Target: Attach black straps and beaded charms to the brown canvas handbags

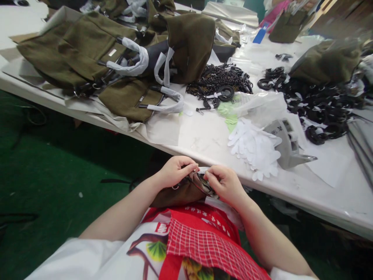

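Bag (pixel 169 197) beside table (pixel 198 134) | seemed soft, light (a guess) | left hand (pixel 176 171), right hand (pixel 223 181) pinched its top edge, likely best hold

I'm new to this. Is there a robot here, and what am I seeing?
No robot here, just a person's bare left hand and right hand. The single picture comes from a camera on that person's head, looking forward and down. Both hands hold a brownish bag by its upper part, in front of a red apron; exactly which part they pinch is too small to tell. On the white table lie olive bags with wrapped handles, coiled black straps and a pile of white cutouts.
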A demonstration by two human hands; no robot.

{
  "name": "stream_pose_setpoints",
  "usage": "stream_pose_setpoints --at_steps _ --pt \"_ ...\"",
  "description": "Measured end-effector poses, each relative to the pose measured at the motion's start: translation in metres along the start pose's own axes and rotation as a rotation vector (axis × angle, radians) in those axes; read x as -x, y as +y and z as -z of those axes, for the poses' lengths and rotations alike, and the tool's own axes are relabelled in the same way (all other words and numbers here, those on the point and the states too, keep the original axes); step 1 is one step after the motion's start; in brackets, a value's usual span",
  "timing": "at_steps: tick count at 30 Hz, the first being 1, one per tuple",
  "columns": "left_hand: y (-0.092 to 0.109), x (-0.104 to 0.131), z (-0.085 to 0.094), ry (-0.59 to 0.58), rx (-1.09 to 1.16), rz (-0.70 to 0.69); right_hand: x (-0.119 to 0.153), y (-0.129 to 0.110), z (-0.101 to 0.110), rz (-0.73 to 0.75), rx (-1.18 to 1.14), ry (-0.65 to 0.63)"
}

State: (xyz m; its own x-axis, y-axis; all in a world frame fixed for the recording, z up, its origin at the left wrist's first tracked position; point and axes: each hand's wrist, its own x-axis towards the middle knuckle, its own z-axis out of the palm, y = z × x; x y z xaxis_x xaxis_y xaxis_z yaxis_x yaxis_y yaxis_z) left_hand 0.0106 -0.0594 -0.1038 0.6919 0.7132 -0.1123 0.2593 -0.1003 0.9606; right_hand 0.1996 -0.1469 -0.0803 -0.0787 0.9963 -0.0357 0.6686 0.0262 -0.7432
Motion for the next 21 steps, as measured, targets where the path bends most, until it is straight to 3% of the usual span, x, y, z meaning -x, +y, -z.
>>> stream_pose_setpoints --at_steps 5,12,21 --pt "-0.002 0.003 0.002 -0.017 0.048 -0.001 -0.002 0.005 -0.006 -0.087 -0.167 0.005" --pt "-0.008 0.008 0.004 -0.053 0.072 -0.026 -0.007 0.018 -0.02 -0.431 -0.81 -0.189" --pt "-0.012 0.007 0.005 -0.06 0.161 0.019 -0.006 0.026 -0.035 -0.5 -1.035 -0.231"
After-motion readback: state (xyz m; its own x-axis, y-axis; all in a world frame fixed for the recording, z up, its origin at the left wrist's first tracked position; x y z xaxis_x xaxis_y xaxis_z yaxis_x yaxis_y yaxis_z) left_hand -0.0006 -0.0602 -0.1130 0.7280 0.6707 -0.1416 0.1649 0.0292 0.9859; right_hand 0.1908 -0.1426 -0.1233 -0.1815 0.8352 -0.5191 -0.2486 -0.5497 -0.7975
